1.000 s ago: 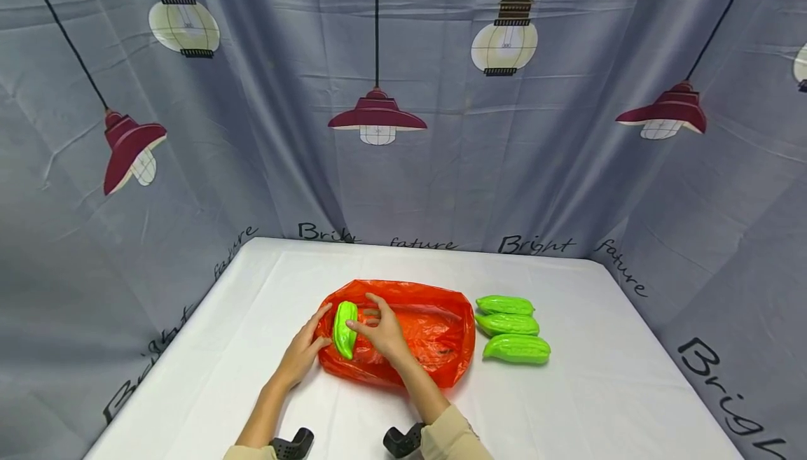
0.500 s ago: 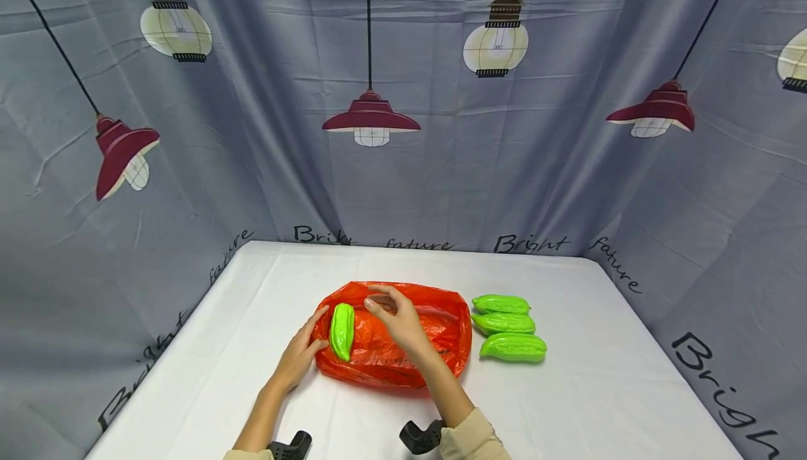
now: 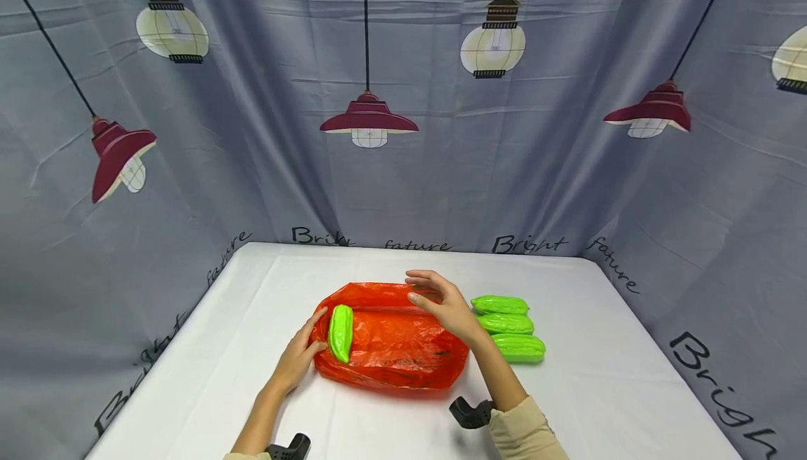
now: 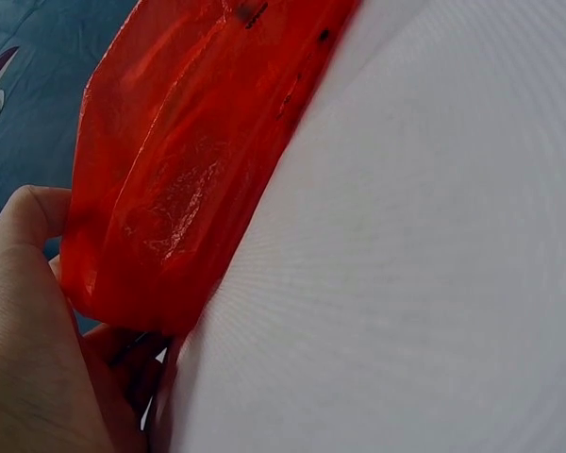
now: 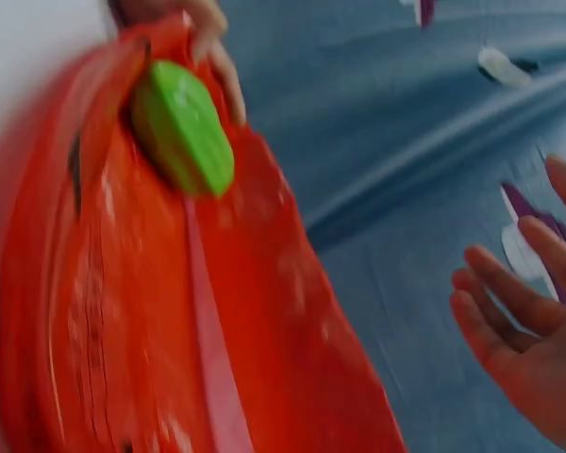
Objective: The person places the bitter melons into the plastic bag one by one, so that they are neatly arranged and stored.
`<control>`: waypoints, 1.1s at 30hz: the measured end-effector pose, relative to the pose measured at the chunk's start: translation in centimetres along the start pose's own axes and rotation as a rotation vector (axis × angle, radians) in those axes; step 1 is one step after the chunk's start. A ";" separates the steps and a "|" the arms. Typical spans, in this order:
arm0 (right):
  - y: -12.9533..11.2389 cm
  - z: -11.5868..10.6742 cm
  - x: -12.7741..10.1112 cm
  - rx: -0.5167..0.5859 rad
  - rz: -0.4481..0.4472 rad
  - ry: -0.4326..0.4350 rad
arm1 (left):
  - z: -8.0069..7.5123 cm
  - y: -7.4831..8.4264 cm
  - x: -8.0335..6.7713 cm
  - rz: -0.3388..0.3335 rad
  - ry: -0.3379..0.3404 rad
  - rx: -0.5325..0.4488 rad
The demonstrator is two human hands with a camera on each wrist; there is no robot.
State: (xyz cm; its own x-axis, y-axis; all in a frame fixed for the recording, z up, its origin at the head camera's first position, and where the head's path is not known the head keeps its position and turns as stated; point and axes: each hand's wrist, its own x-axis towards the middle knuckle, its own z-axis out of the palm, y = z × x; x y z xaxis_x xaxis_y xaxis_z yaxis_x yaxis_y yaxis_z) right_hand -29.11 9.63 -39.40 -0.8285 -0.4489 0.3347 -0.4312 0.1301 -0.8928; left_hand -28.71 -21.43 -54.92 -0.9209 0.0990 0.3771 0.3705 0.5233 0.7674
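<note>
A red plastic bag lies flat in the middle of the white table. One green bitter gourd rests on the bag's left end, also seen in the right wrist view as the gourd. My left hand grips the bag's left edge beside that gourd; the left wrist view shows the bag pinched between thumb and fingers. My right hand hovers with its fingers spread and holding nothing, above the bag's far right part. Three more green gourds lie side by side just right of the bag.
A grey curtain printed with lamps closes in the table at the back and both sides. Bare white tabletop lies to the left, right and front of the bag. Black wrist mounts show near the front edge.
My right hand has let go of the gourd on the bag and moved right and away, toward the three gourds. The left hand and the bag have stayed put.
</note>
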 end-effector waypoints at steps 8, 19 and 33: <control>1.4 -4.3 -1.5 -0.058 -0.079 0.131 | -0.3 0.0 0.0 0.013 -0.002 0.001; 5.9 -10.4 -4.3 -0.134 -0.013 0.089 | 0.1 0.0 -0.1 -0.003 -0.010 -0.016; 7.7 -14.5 -7.8 -0.191 0.104 -0.051 | 0.1 0.1 -0.1 -0.005 -0.013 -0.012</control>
State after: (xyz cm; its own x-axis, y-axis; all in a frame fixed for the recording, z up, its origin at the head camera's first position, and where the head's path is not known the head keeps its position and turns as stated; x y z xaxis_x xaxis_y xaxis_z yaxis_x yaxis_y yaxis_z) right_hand -31.18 26.93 -44.51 -0.8550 -0.4680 0.2233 -0.4079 0.3410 -0.8469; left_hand -28.55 -21.34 -54.92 -0.9243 0.1077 0.3661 0.3670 0.5137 0.7755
